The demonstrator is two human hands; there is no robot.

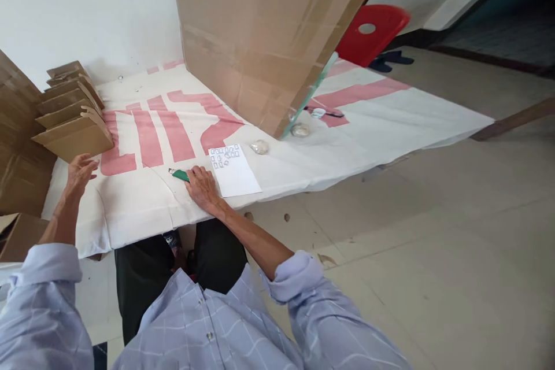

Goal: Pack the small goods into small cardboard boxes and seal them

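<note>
My left hand (81, 173) is at the left side of the table, fingers loosely stretched and apart, with nothing in it. Just beyond it stands a row of small open cardboard boxes (76, 133), packed one behind another. My right hand (202, 186) rests on the cloth near the front edge, its fingers closed around a green utility knife (179, 174) whose tip points left. Right beside that hand lies a white sheet of paper (238, 179) with small box-like drawings in its upper part.
A large cardboard panel (260, 29) stands tilted on the table, with a glass-like edge. Two clear round objects (259, 147) lie by its foot, and a pair of scissors (325, 113) behind. Larger cartons (19, 139) flank the left. A red chair (373, 34) stands beyond.
</note>
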